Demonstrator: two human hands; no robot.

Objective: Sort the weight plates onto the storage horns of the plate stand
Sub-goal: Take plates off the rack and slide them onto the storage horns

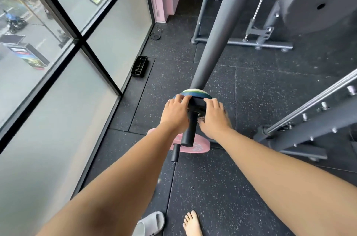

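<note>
Upper storage horn (190, 128) taken as landmark; it was a black peg pointing toward the camera from the grey upright (212, 33) of the plate stand.

- Black plate (197, 102) sat on this horn, well down its length, close against a stack of blue, green and pale plates (195, 92) just behind it. Whether it touched the stack: could not tell.
- Left hand (176, 113) was to the left of the horn, fingers curled over the black plate's rim. Right hand (214, 118) was to the right of the horn, fingers hooked over the rim on that side, thumb near the peg. Both gripped the plate; neither was spread flat.
- Below the horn, a second, lower horn (175, 151) carried a pink plate (193, 146).

Progress, judged: several plates were already stored, and the black one was threaded but perhaps not seated home. A small dark disc (155, 36) lay on the floor far beyond the horn, near the window; possibly a loose plate left to sort, too small to confirm. Other horns were out of view, so the remainder was unknown.
</note>
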